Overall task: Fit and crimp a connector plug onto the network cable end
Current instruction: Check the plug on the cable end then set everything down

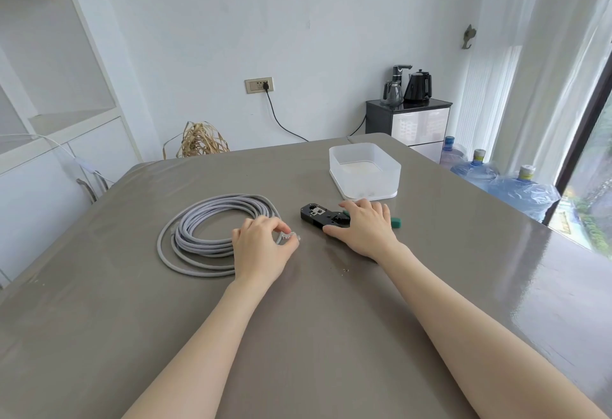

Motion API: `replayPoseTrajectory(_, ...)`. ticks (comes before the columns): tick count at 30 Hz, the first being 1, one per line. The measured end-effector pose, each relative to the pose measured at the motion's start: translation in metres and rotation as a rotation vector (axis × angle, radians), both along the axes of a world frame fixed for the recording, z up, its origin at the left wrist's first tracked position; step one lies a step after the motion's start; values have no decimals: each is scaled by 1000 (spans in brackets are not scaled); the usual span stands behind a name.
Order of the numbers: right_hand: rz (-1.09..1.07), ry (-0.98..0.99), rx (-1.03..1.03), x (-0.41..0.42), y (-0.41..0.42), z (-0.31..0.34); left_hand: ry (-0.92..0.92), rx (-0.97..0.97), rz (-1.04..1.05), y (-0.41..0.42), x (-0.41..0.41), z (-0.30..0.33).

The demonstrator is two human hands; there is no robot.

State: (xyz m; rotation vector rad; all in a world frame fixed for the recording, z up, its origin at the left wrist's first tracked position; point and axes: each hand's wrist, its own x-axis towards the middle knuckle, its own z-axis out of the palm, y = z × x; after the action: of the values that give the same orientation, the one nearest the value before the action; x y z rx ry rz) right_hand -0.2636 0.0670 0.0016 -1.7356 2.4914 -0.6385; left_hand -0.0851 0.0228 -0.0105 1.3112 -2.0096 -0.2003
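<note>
Clear plug [290,237] sits at the cable end, pinched between thumb and fingertips of the left hand [261,246], low over the table [331,335] just right of the coil. Can't tell from here whether the wires are fully seated in it or whether it's crimped yet; too small. Right hand [362,226] lies flat, fingers spread, over the handles of the crimping tool [323,216], pressing on it rather than wrapped round it, so grip not closed yet. My read: plug is fitted or nearly, crimp step is next. Next move calls for lifting the tool, feeding the plug squarely into the die slot at the black head, then one firm squeeze without letting the cable back out. Cable [205,229] is grey, round-jacketed, smooth, loosely coiled in several loops, second plug showing at the coil's left side. Tool: black metal head, green grips. Table grey, glossy. Behind the tool, a frosted plastic tub [364,166], rounded corners, looks empty.
</note>
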Motion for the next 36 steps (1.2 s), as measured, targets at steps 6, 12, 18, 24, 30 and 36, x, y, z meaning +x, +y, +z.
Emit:
replayPoseTrajectory(6,150,-284,-191,9,0,17,410,260,-249,8,-11,20)
replayPoseTrajectory(12,224,-371,-200,18,2,31,426,376,-330,9,-13,27)
replayPoseTrajectory(18,204,-265,-44,8,7,29,-2,445,-479,14,-13,18)
replayPoseTrajectory(24,173,-237,-23,5,8,30,-154,550,-558,15,-10,17)
replayPoseTrajectory(30,160,-248,-24,9,10,28,-99,512,-475,18,-18,12)
replayPoseTrajectory(36,172,-193,-57,8,25,20,65,500,-424,23,-21,7)
